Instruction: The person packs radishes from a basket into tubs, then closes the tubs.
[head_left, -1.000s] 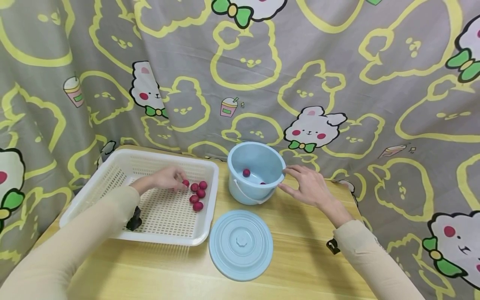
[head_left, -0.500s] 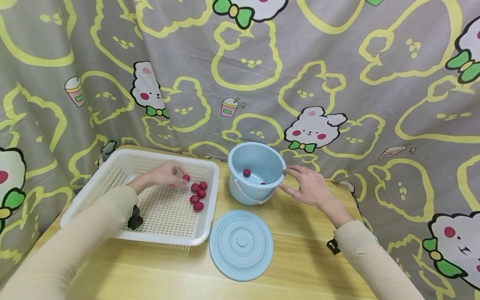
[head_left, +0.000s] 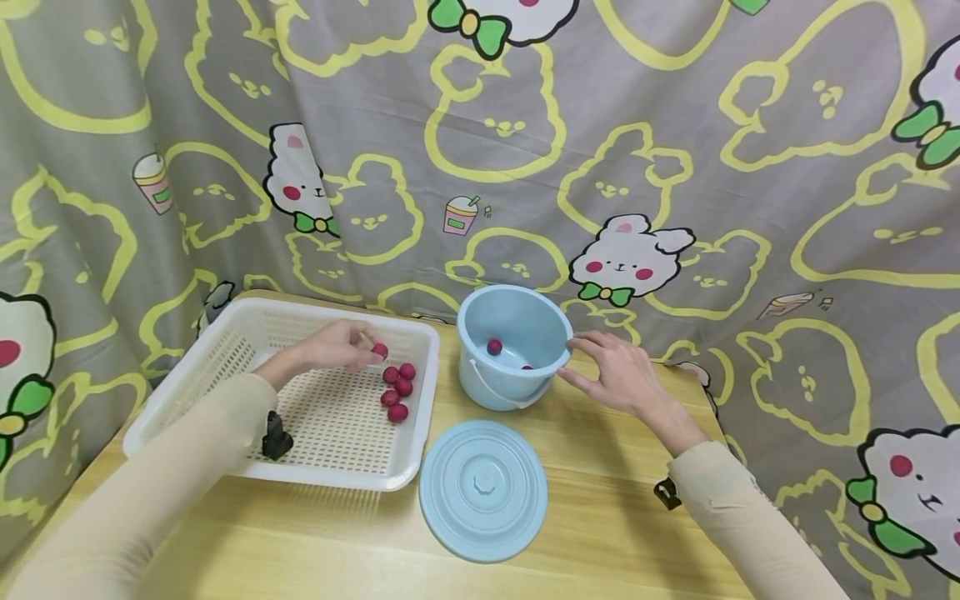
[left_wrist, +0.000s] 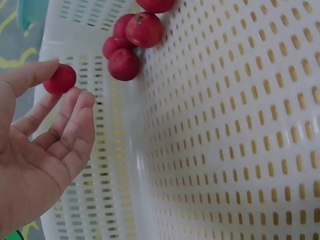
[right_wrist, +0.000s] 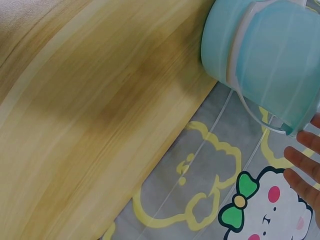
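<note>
In the head view my left hand [head_left: 341, 346] is over the white basket [head_left: 431, 400], a small round red fruit [head_left: 380, 351] between thumb and fingertips. The left wrist view shows this pinched fruit [left_wrist: 60, 79] close up, the palm turned upward. Several more red fruits [head_left: 397, 412] lie together at the basket's right end. My right hand [head_left: 618, 371] is at the right side of the light blue bucket [head_left: 498, 387], its extended fingertips right at the rim. Inside the bucket lies a red fruit [head_left: 494, 347], with part of another showing above the near rim.
A round light blue lid [head_left: 483, 492] lies on the wooden table [head_left: 600, 517] in front of the bucket. The bucket's handle [head_left: 517, 403] hangs down at its front. A patterned grey curtain [head_left: 510, 208] stands close behind the basket and bucket.
My left hand has risen slightly and shifted right, lifting the pinched red fruit away from the group in the basket. My right hand stays at the bucket's rim.
</note>
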